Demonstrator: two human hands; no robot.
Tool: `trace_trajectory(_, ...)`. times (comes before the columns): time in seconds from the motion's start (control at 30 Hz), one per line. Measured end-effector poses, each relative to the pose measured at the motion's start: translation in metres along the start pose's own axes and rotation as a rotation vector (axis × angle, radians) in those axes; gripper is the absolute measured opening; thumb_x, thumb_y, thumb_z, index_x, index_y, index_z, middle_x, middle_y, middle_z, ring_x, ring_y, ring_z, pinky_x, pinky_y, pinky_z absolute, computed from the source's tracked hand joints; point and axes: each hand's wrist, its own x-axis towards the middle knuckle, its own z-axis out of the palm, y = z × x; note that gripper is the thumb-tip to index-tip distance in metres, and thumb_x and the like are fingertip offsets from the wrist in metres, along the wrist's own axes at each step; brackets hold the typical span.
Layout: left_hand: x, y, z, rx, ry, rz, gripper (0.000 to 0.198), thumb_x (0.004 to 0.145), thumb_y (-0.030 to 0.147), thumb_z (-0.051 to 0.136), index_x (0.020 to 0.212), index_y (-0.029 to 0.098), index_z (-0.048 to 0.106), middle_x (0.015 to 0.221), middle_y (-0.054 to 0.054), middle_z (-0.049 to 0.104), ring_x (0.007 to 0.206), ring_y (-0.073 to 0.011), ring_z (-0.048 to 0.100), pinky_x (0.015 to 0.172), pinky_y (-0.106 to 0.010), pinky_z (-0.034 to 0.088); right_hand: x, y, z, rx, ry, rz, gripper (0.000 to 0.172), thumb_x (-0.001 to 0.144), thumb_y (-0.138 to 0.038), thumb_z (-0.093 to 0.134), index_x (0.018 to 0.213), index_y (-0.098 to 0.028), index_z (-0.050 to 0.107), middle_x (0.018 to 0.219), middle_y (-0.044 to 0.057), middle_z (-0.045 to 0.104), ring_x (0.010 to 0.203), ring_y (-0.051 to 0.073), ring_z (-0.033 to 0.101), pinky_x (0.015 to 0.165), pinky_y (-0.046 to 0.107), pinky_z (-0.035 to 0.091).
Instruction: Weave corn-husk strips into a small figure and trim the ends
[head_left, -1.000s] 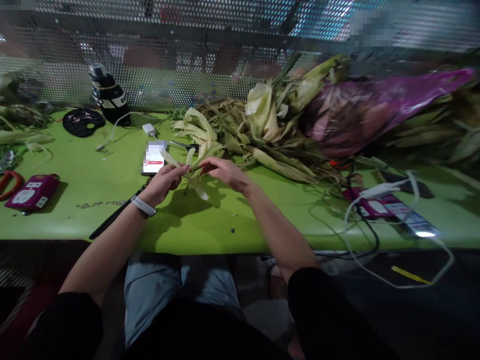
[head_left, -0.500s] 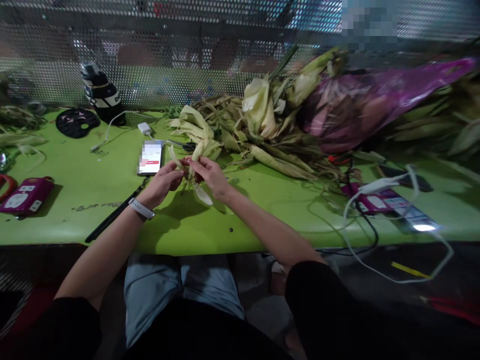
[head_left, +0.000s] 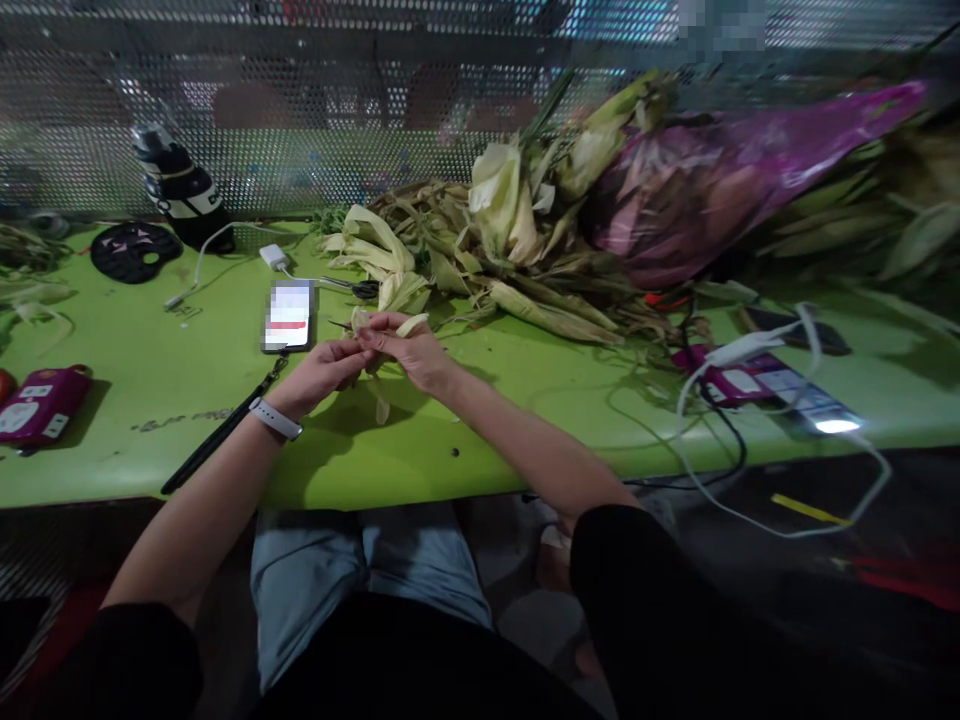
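Both my hands meet over the green table (head_left: 525,400), just in front of a heap of corn husks (head_left: 480,250). My left hand (head_left: 326,368), with a white watch on its wrist, is closed on a small bundle of pale husk strips (head_left: 382,330). My right hand (head_left: 412,350) pinches the same bundle from the right, fingers curled over it. A loose strip hangs below the hands toward the table. What lies inside the bundle is hidden by my fingers.
A lit phone (head_left: 288,315) lies just left of my hands, scissors (head_left: 352,288) behind it. A dark bottle (head_left: 180,190) and black disc (head_left: 135,250) stand far left. A purple bag (head_left: 720,190) covers more husks at right, with cables and devices (head_left: 757,385) near the right front edge.
My hands have drawn closer together on the husk bundle, and the right hand has curled over it. The view has shifted slightly right.
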Motion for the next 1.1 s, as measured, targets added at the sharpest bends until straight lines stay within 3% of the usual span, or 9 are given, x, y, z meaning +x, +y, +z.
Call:
trace_trajectory(0.13,-0.001,0.003,0.002,0.017,-0.047,-0.022,0.028,0.079,0.041,0.072,0.085,0.014,0.072,0.050,0.005,0.038,0.043,-0.0047,0.026,0.043,-0.022,0.014,0.002,0.004,-0.001,0.035,0.098,0.020,0.032,0.064,-0.042,0.083,0.076,-0.020,0.064,0.075,-0.004,0.063,0.065,0.009,0.056,0.057,0.023,0.048)
trace_trajectory(0.33,-0.002,0.003,0.001,-0.152,0.066,-0.032,0.028,0.073,0.040,0.076,0.079,0.013,0.070,0.049,0.006,0.039,0.041,-0.0036,0.025,0.041,-0.020,0.015,0.001,-0.017,-0.006,-0.076,0.000,0.094,0.037,0.073,-0.052,0.075,0.086,-0.018,0.065,0.078,0.000,0.066,0.068,0.011,0.060,0.063,0.026,0.051)
trace_trajectory(0.43,-0.001,0.003,-0.001,-0.198,0.123,-0.031,0.029,0.075,0.041,0.075,0.075,0.013,0.068,0.048,0.007,0.034,0.041,-0.0034,0.024,0.041,-0.020,0.015,0.000,-0.026,-0.009,-0.246,0.049,0.091,0.040,0.074,-0.056,0.073,0.078,-0.017,0.063,0.072,0.000,0.064,0.065,0.011,0.059,0.061,0.025,0.050)
trace_trajectory(0.53,-0.001,0.002,-0.002,-0.138,0.118,-0.034,0.032,0.078,0.044,0.071,0.079,0.013,0.071,0.047,0.007,0.031,0.041,-0.0038,0.023,0.041,-0.021,0.013,0.000,-0.026,-0.010,-0.337,0.091,0.010,0.041,0.071,-0.054,0.076,0.069,-0.018,0.058,0.057,-0.004,0.055,0.053,0.008,0.049,0.050,0.023,0.041)
trace_trajectory(0.63,0.000,0.000,0.000,-0.058,0.085,-0.034,0.032,0.078,0.045,0.072,0.082,0.013,0.073,0.046,0.007,0.032,0.041,-0.0041,0.023,0.042,-0.022,0.013,0.001,-0.022,-0.010,-0.300,0.106,-0.004,0.042,0.075,-0.057,0.072,0.067,-0.019,0.054,0.050,-0.006,0.049,0.044,0.007,0.042,0.045,0.023,0.036)
trace_trajectory(0.83,0.000,-0.002,0.002,-0.031,0.096,-0.005,0.031,0.079,0.044,0.071,0.076,0.013,0.070,0.047,0.007,0.032,0.042,-0.0041,0.023,0.043,-0.023,0.012,0.005,-0.021,-0.013,-0.224,0.222,-0.022,0.044,0.077,-0.057,0.069,0.064,-0.019,0.050,0.051,-0.006,0.050,0.044,0.006,0.045,0.047,0.022,0.039)
trace_trajectory(1.0,0.000,-0.004,-0.001,-0.094,0.092,0.025,0.028,0.084,0.040,0.063,0.073,0.014,0.063,0.050,0.006,0.034,0.043,-0.0048,0.026,0.043,-0.022,0.015,0.001,-0.019,-0.012,-0.215,0.098,0.198,0.045,0.078,-0.064,0.065,0.074,-0.019,0.058,0.056,-0.003,0.057,0.047,0.008,0.049,0.046,0.023,0.040)
trace_trajectory(1.1,-0.001,-0.001,0.000,-0.176,0.110,0.082,0.015,0.084,0.029,0.058,0.090,0.016,0.060,0.053,0.007,0.035,0.043,-0.0053,0.028,0.043,-0.021,0.018,-0.004,-0.017,-0.007,-0.194,-0.088,0.299,0.049,0.080,-0.067,0.060,0.073,-0.018,0.061,0.057,-0.002,0.055,0.047,0.008,0.045,0.045,0.024,0.037)
